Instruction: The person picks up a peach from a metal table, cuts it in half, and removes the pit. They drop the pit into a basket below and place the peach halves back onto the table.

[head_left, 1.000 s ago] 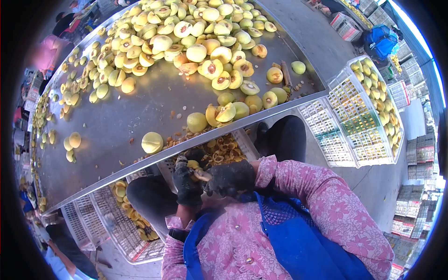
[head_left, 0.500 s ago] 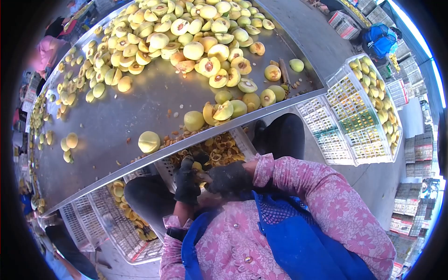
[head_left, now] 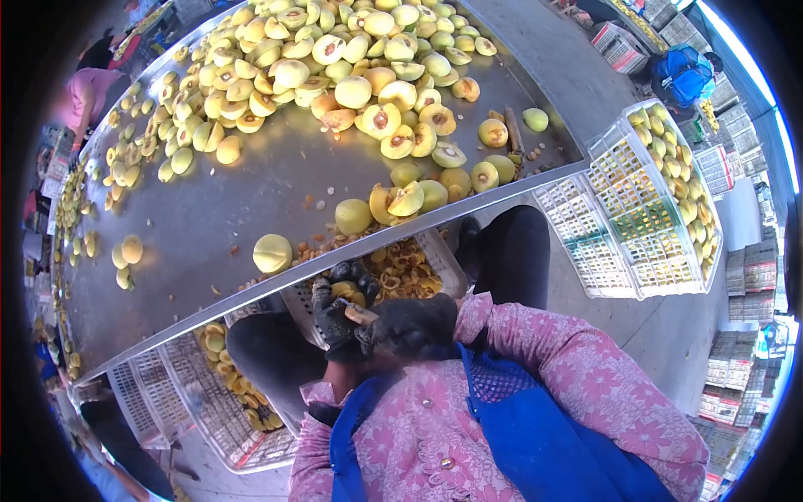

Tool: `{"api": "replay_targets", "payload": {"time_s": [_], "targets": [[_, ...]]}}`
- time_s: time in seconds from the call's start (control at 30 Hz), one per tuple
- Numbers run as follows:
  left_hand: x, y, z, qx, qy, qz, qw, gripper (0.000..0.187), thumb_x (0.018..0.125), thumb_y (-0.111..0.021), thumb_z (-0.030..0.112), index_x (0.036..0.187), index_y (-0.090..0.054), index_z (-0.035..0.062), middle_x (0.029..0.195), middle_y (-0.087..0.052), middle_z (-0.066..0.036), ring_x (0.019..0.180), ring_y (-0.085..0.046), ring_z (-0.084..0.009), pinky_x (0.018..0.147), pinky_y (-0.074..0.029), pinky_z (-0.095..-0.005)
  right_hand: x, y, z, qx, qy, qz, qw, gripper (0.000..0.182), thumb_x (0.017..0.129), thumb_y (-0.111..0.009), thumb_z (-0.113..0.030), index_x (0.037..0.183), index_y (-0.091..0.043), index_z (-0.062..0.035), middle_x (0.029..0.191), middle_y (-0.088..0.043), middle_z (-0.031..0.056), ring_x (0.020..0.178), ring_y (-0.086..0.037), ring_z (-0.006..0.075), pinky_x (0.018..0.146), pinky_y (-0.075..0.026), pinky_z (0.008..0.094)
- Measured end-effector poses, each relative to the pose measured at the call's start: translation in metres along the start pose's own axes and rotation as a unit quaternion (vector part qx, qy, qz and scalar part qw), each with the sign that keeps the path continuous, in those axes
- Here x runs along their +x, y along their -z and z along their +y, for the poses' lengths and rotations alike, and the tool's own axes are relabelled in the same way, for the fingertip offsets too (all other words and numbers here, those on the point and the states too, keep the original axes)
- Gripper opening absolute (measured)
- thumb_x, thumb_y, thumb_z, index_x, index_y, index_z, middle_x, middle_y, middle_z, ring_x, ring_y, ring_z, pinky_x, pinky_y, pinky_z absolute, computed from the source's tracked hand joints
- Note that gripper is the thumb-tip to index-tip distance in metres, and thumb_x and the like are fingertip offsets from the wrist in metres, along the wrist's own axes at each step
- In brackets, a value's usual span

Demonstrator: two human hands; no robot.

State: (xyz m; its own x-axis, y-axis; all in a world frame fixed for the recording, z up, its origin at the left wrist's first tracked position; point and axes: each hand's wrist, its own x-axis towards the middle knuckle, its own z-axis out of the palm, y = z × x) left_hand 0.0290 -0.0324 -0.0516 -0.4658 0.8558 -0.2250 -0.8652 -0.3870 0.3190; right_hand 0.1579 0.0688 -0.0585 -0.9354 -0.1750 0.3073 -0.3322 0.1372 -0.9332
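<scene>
In front of my body, over a crate of fruit scraps point(head_left: 410, 272), both hands are close together in dark gloves. My left hand point(head_left: 332, 320) is curled around a yellow peach piece point(head_left: 347, 291), its dark fingertips showing on the far side. Closed around a small wooden-handled tool point(head_left: 360, 314), my right hand point(head_left: 414, 326) sits just right of the left one; the tool's working end is hard to make out. Just beyond the metal table edge point(head_left: 335, 253) lies a whole-looking yellow peach point(head_left: 272, 253).
Halved and whole peaches point(head_left: 335, 71) are heaped on the metal table point(head_left: 226, 197). A white crate full of peaches point(head_left: 648, 226) stands to the right. Another crate with cut fruit point(head_left: 222, 410) is at lower left. Other people work at far left and upper right.
My right hand has drawn slightly down toward my body, and the wooden handle now shows more plainly. The peach piece in my left hand is more visible. My view has shifted slightly.
</scene>
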Motion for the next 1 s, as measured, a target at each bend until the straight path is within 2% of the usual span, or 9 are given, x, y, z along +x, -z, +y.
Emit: {"api": "replay_targets", "payload": {"time_s": [0.23, 0.33, 0.4, 0.47, 0.53, 0.57, 0.63, 0.83, 1.0], "targets": [[0.007, -0.002, 0.012, 0.114, -0.168, 0.194, 0.96, 0.03, 0.089, -0.049, 0.029, 0.098, -0.058, 0.0022, 0.089, -0.059, -0.009, 0.082, -0.057, -0.0245, 0.075, -0.05, -0.0386, 0.015, 0.005, -0.041, -0.057, -0.117, -0.001, 0.992, 0.029, 0.078, -0.058, -0.017, 0.104, -0.056, -0.0045, 0.089, -0.059, 0.0109, 0.081, -0.058, 0.0248, 0.073, -0.046, 0.0313], [-0.026, -0.023, 0.061, 0.319, -0.24, 0.235, 0.886, 0.026, 0.083, -0.057, 0.006, 0.107, -0.056, -0.0024, 0.101, -0.06, -0.01, 0.09, -0.058, -0.0173, 0.081, -0.05, -0.028, 0.029, 0.011, -0.053, 0.409, -0.19, 0.042, 0.892, 0.031, 0.079, -0.059, -0.018, 0.107, -0.055, -0.0043, 0.084, -0.058, 0.0108, 0.078, -0.06, 0.0251, 0.07, -0.047, 0.031], [-0.05, -0.015, 0.106, 0.515, -0.348, 0.206, 0.756, 0.03, 0.084, -0.058, 0.004, 0.113, -0.053, -0.003, 0.103, -0.059, -0.011, 0.088, -0.058, -0.0144, 0.076, -0.05, -0.0209, 0.031, 0.015, -0.058, 0.237, -0.444, 0.019, 0.864, 0.04, 0.084, -0.053, -0.019, 0.121, -0.048, -0.0059, 0.089, -0.06, 0.0121, 0.079, -0.061, 0.0219, 0.07, -0.048, 0.0333], [-0.07, -0.015, 0.167, 0.221, -0.27, 0.049, 0.936, 0.045, 0.093, -0.045, 0.029, 0.121, -0.049, -0.0055, 0.113, -0.057, -0.015, 0.102, -0.055, -0.0219, 0.092, -0.044, -0.032, -0.007, -0.011, 0.015, -0.122, -0.346, -0.059, 0.928, 0.047, 0.085, -0.052, -0.02, 0.13, -0.043, -0.0082, 0.088, -0.062, 0.0116, 0.072, -0.061, 0.019, 0.064, -0.049, 0.0326], [-0.071, -0.002, 0.212, 0.559, -0.333, 0.204, 0.731, 0.04, 0.089, -0.046, 0.02, 0.12, -0.052, -0.0035, 0.115, -0.057, -0.016, 0.104, -0.055, -0.0231, 0.093, -0.042, -0.0327, -0.016, -0.012, 0.028, -0.414, -0.119, -0.118, 0.895, 0.051, 0.086, -0.052, -0.021, 0.134, -0.039, -0.01, 0.086, -0.063, 0.0107, 0.066, -0.061, 0.0171, 0.058, -0.049, 0.0311], [-0.069, 0.026, 0.243, 0.71, -0.31, 0.217, 0.595, 0.037, 0.084, -0.05, 0.013, 0.118, -0.055, -0.0023, 0.11, -0.06, -0.013, 0.097, -0.057, -0.019, 0.086, -0.045, -0.0292, -0.001, 0.0, -0.013, -0.172, -0.341, -0.059, 0.922, 0.04, 0.085, -0.053, -0.023, 0.121, -0.049, -0.0054, 0.086, -0.063, 0.0152, 0.072, -0.062, 0.0242, 0.064, -0.048, 0.0358], [-0.047, -0.004, 0.234, 0.721, -0.281, 0.289, 0.564, 0.034, 0.081, -0.053, 0.002, 0.114, -0.058, -0.0026, 0.115, -0.059, -0.012, 0.104, -0.055, -0.021, 0.092, -0.042, -0.0319, 0.007, 0.009, -0.036, 0.093, -0.521, 0.012, 0.849, 0.035, 0.084, -0.055, -0.026, 0.108, -0.058, -0.0008, 0.086, -0.064, 0.0197, 0.079, -0.064, 0.0313, 0.069, -0.048, 0.0404], [0.07, -0.116, 0.08, 0.632, -0.081, -0.123, 0.761, 0.048, 0.078, -0.057, 0.002, 0.126, -0.049, -0.0009, 0.118, -0.057, -0.01, 0.106, -0.055, -0.0197, 0.092, -0.044, -0.032, -0.032, -0.008, 0.011, 0.211, -0.434, -0.021, 0.876, 0.048, 0.091, -0.05, -0.032, 0.13, -0.04, -0.0051, 0.087, -0.062, 0.0103, 0.065, -0.06, 0.0182, 0.055, -0.048, 0.0303], [0.137, -0.121, 0.008, 0.779, -0.011, -0.316, 0.542, 0.057, 0.074, -0.061, -0.004, 0.128, -0.05, 0.0091, 0.109, -0.06, -0.011, 0.103, -0.056, -0.0187, 0.088, -0.045, -0.0305, -0.06, 0.016, -0.033, -0.019, -0.328, 0.114, 0.938, 0.035, 0.083, -0.055, -0.022, 0.111, -0.055, 0.0, 0.09, -0.06, 0.0183, 0.068, -0.062, 0.0219, 0.059, -0.048, 0.0318]]}}
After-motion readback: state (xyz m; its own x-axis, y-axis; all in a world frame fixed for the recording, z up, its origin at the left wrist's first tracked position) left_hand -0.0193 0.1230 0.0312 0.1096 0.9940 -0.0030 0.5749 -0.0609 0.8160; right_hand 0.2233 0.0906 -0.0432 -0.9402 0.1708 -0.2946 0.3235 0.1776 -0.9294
